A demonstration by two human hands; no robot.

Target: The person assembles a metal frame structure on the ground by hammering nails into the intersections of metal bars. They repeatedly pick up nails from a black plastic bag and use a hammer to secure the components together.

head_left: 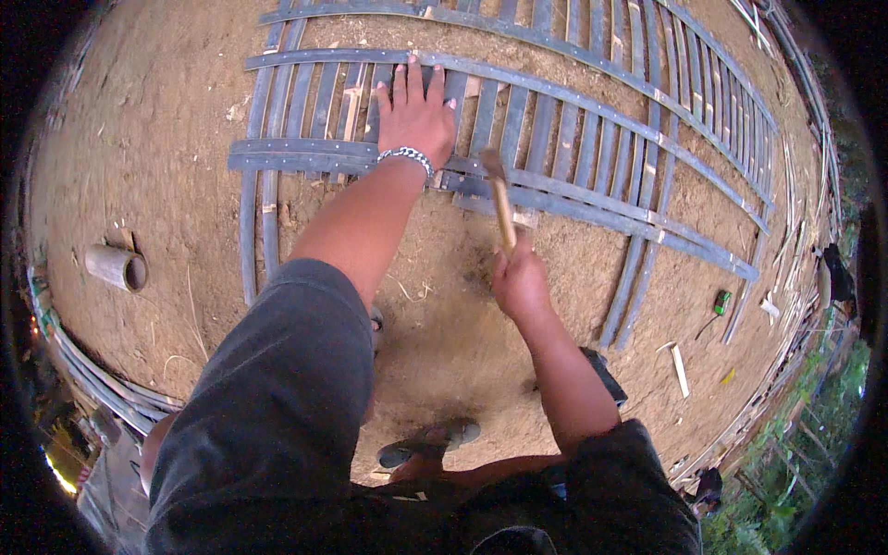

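On soil [157, 185], slatted grey frame [557, 86], left grip [414, 122] splayed, right grip [522, 280] clamped on hammer [502, 210]

From my view's middle, I have room over the dirt [157, 111] toward ten o'clock. From eleven to two the slatted frame [555, 94] blocks my left hand [416, 120] from going lower. The hammer [503, 208] in my right hand [522, 279] stands in the way at one, a tube [113, 267] at nine.

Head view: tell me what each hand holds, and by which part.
The right hand holds a hammer by its handle; the left hand lies spread on the frame, apparently gripping nothing.
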